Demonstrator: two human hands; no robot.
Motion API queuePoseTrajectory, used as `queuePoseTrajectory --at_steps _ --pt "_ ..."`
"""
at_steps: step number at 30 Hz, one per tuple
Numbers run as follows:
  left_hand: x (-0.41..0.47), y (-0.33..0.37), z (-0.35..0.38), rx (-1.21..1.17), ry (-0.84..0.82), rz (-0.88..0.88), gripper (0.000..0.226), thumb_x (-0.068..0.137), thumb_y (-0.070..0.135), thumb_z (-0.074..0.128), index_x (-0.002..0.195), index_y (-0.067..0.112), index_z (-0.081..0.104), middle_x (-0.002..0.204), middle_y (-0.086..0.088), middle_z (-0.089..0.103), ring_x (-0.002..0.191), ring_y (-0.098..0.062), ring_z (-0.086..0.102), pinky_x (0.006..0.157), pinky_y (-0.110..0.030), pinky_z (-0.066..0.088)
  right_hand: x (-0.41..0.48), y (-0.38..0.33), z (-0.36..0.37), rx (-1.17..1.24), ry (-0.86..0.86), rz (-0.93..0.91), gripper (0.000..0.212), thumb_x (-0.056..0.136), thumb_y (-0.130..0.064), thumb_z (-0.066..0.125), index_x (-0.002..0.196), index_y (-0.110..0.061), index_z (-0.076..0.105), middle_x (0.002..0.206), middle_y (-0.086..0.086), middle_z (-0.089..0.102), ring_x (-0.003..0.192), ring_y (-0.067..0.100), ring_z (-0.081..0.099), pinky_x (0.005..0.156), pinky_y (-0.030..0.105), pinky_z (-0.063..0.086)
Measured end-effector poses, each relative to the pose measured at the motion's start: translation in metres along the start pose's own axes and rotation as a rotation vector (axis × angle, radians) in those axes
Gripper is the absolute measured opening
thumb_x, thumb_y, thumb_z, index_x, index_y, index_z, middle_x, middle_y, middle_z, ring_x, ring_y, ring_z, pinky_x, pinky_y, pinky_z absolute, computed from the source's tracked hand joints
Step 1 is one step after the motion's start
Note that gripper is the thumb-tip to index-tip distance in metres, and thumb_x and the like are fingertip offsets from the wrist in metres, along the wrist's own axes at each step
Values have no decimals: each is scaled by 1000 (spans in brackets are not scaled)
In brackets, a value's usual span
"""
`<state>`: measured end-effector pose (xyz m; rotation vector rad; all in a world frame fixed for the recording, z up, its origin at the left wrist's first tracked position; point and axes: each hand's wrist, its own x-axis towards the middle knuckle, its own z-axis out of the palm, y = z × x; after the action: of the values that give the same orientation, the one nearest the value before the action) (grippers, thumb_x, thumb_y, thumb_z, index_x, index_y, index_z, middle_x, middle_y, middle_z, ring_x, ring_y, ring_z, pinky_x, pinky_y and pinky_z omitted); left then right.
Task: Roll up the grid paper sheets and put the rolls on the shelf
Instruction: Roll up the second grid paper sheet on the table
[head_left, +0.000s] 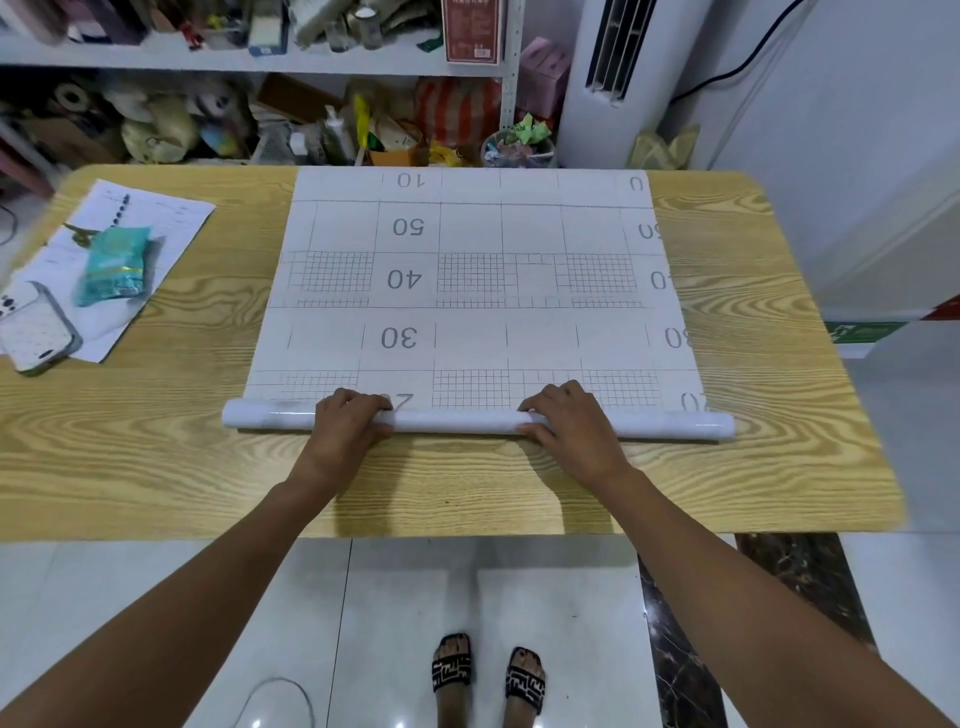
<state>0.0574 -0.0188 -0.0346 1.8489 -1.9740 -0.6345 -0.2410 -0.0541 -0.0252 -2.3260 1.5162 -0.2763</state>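
A white grid paper sheet (467, 249) printed with squares and numbers lies flat across the wooden table (156, 467). Its near end is wound into a glossy white roll (457, 422) running left to right. My left hand (348, 421) grips the roll left of centre, fingers curled over its top. My right hand (566, 415) grips it right of centre in the same way. Behind the table stands a white shelf (249, 61) packed with items.
On the table's left lie a printed paper (156, 218), a teal packet (114, 265) and a phone (34, 327). A white air conditioner (613, 78) stands at the back right. Tiled floor and my sandalled feet (488, 675) show below the table's near edge.
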Motion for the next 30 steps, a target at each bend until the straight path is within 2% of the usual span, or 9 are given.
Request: queuePoseTrajectory --at_steps 3,6,9,11,15,17,22,26,30 --pt "0 5 1 25 24 12 27 81 15 49 100 4 64 91 -9 67 90 -33 50 80 -42 37 -6 2 3 -16 25 -4 36 78 -43 68 104 -18 67 108 1 60 95 24 49 80 36 42" --pt "2 6 4 30 45 -7 19 86 3 55 103 4 64 93 -9 67 94 -31 47 83 -39 34 -7 4 3 -5 11 3 40 74 -37 74 108 -18 66 107 2 58 94 25 49 80 36 42" --pt "2 4 5 64 14 10 17 87 4 55 102 6 64 95 -10 66 93 -32 48 80 -38 32 -7 5 1 17 11 7 36 77 -31 73 109 -16 67 98 3 60 91 24 52 77 41 47" --pt "3 0 6 82 -2 25 19 84 7 62 102 7 64 102 -10 63 94 -33 51 79 -36 31 -8 4 -2 53 23 23 36 79 -26 72 113 -15 65 100 3 63 94 23 54 79 38 46" --pt "1 -5 1 -40 -109 -6 64 61 25 84 118 14 57 114 -6 50 101 -24 49 89 -36 38 -9 2 -8 124 48 78 35 81 -27 71 112 -14 62 103 1 66 97 21 54 83 33 38" --pt "0 -3 -3 -74 -115 -14 70 58 26 85 121 20 53 111 0 43 99 -21 48 86 -34 39 -8 2 -9 114 52 101 27 83 -27 68 107 -15 63 99 2 66 95 22 54 87 35 36" --pt "1 -1 -2 0 -44 66 45 65 10 79 105 17 60 99 6 48 92 -21 54 76 -33 37 -6 1 -8 79 17 127 20 87 -29 63 102 -16 63 97 0 65 97 21 51 89 34 32" --pt "1 -2 -3 3 -4 99 31 72 13 75 101 13 64 94 2 57 86 -23 56 73 -31 39 -7 0 -9 26 24 129 18 91 -22 56 105 -15 64 98 3 65 103 23 50 93 35 28" --pt "2 -3 -2 170 17 134 29 74 17 74 102 12 67 94 -8 67 92 -33 55 79 -40 35 -6 2 -3 -5 24 130 22 92 -28 54 107 -17 65 103 2 65 106 24 48 91 37 32"
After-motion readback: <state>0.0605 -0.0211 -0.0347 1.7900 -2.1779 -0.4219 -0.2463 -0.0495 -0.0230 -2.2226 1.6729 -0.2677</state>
